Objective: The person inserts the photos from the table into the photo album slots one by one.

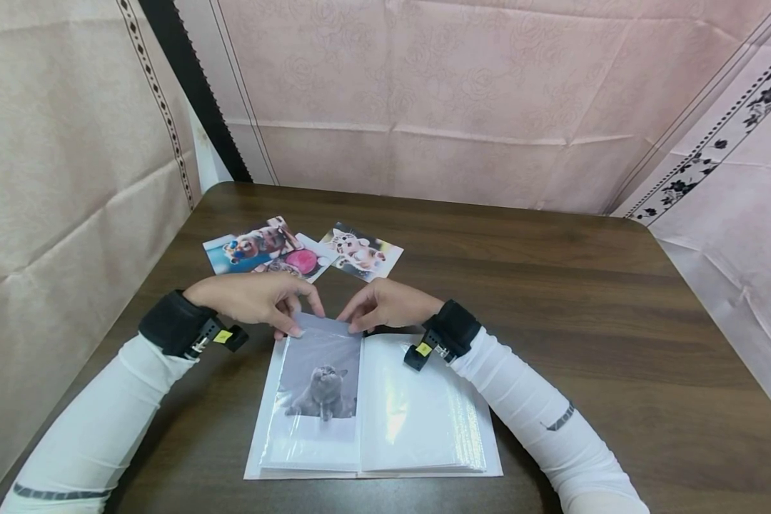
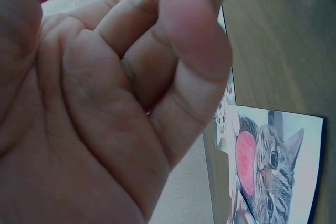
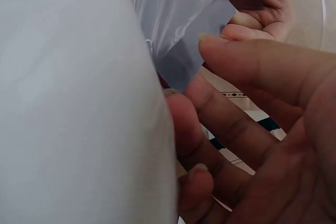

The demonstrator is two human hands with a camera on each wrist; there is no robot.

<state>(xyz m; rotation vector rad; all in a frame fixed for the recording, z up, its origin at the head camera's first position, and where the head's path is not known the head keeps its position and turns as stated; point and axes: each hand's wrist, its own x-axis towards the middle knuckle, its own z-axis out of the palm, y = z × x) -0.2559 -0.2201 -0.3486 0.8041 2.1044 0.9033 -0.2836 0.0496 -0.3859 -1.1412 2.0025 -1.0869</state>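
Note:
A grey photo of a cat (image 1: 325, 385) sits mostly inside the clear sleeve on the left page of an open white photo album (image 1: 417, 407). Its top edge sticks out past the sleeve. My left hand (image 1: 257, 296) pinches the top left corner between thumb and fingers. At the top right corner, my right hand (image 1: 395, 303) pinches the same edge. The right wrist view shows the bare grey corner of the photo (image 3: 191, 45) by my right thumb (image 3: 226, 59), with fingers behind it. In the left wrist view, the palm (image 2: 94, 119) hides the photo.
Beyond the album, loose photos lie on the brown wooden table (image 1: 552, 300): a blue-edged one (image 1: 250, 245), one of a tabby cat with a pink tongue (image 2: 273, 166), and one of a white-faced animal (image 1: 360, 251). Pale cloth (image 1: 424, 86) hangs behind the table.

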